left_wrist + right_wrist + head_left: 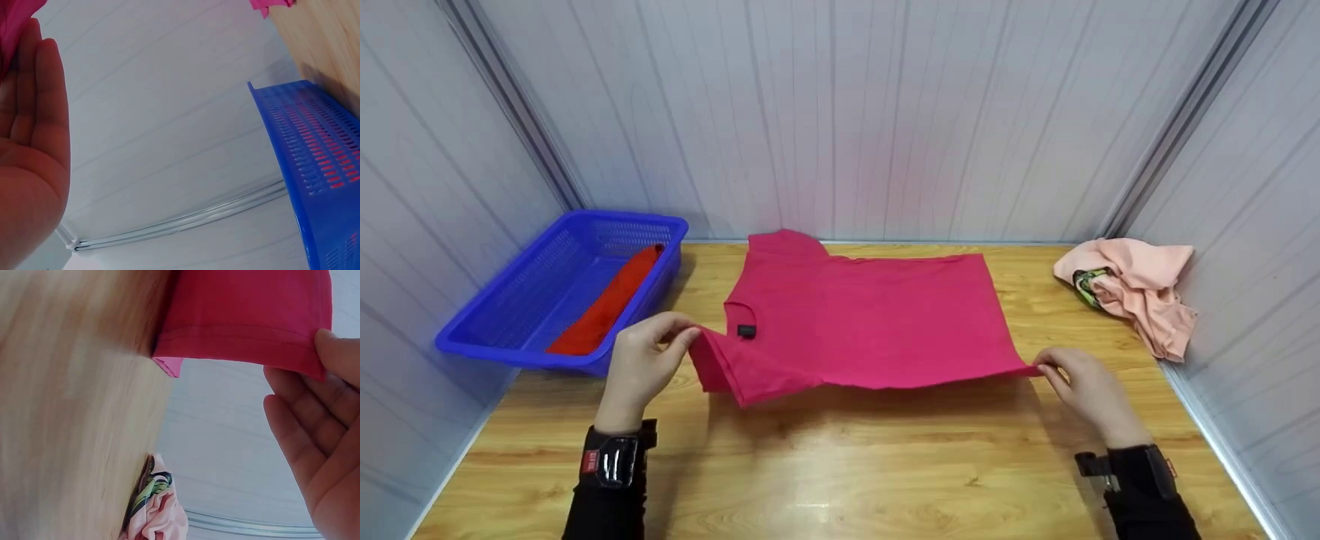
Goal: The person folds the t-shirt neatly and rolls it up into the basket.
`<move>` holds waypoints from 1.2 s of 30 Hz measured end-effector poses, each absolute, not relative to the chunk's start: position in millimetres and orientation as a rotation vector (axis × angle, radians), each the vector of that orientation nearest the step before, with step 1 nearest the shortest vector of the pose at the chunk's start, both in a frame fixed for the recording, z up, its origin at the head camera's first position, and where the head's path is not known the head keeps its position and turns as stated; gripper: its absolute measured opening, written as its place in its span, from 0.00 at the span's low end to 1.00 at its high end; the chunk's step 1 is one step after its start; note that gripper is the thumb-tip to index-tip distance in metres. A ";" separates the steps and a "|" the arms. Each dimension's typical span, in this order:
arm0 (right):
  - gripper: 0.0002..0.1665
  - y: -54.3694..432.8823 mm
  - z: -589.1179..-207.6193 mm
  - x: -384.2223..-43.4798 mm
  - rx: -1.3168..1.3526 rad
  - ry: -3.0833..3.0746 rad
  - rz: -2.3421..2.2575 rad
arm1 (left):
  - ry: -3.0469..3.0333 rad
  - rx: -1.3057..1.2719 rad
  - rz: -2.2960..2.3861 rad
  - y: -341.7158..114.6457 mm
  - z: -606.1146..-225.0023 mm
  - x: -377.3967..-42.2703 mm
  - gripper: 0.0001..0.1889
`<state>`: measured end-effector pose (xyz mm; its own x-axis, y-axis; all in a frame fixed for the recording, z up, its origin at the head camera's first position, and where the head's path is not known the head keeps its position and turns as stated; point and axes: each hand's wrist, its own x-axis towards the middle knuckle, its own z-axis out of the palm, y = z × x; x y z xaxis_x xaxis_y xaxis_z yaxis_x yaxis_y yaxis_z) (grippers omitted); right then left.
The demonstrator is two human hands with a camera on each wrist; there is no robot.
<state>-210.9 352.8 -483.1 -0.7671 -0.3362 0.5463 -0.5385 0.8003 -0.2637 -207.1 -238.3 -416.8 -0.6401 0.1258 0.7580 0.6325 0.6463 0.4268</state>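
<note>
Evidently, the pink T-shirt [885, 322] at the head view's centre is at an edge-lifting step, left hand [643, 367] pinching its nearer sleeve [769, 379], right hand [1086, 391] its hem corner [1026, 370], the next move seemingly calling for even tension.

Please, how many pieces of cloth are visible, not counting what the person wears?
3: the pink shirt, held by the left hand and right hand; the red cloth, in the basket; the peach cloth, by the right wall. More may be hidden.
</note>
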 end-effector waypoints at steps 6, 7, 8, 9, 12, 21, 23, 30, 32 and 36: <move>0.07 353.3 -480.0 -222.5 0.576 -2.533 0.589 | -2.193 -0.488 -0.892 -235.9 -409.5 -224.6 0.04; 0.06 353.6 -479.7 -224.8 0.564 -2.544 0.597 | -2.202 -0.472 -0.890 -235.4 -408.5 -228.2 0.04; 0.06 353.8 -479.2 -227.0 0.555 -2.555 0.603 | -2.208 -0.455 -0.887 -234.8 -407.6 -231.6 0.04; 0.04 353.9 -478.6 -229.3 0.546 -2.569 0.611 | -2.216 -0.437 -0.885 -234.3 -407.1 -235.1 0.04; 0.01 354.0 -475.9 -235.8 0.516 -2.625 0.638 | -2.242 -0.391 -0.880 -232.1 -405.6 -245.7 0.04; 0.03 351.1 -475.7 -251.2 0.472 -2.717 0.636 | -2.321 -0.303 -0.836 -222.3 -403.9 -272.1 0.04; 0.03 351.1 -477.5 -252.9 0.473 -2.725 0.635 | -2.339 -0.300 -0.826 -220.2 -403.9 -277.8 0.04; 0.03 351.9 -484.0 -257.2 0.474 -2.751 0.625 | -2.397 -0.286 -0.788 -213.6 -402.0 -297.0 0.05; 0.04 351.7 -484.8 -258.2 0.464 -2.762 0.626 | -2.410 -0.270 -0.784 -212.1 -402.8 -303.1 0.05; 0.06 351.5 -487.2 -261.3 0.440 -2.785 0.634 | -2.446 -0.233 -0.782 -208.6 -405.5 -312.8 0.05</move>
<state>-261.3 351.5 -487.2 -0.9229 -0.2344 0.3054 -0.3435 0.8596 -0.3783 -312.8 -208.6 -405.5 -0.8303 -0.0036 0.5573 0.3203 0.8152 0.4825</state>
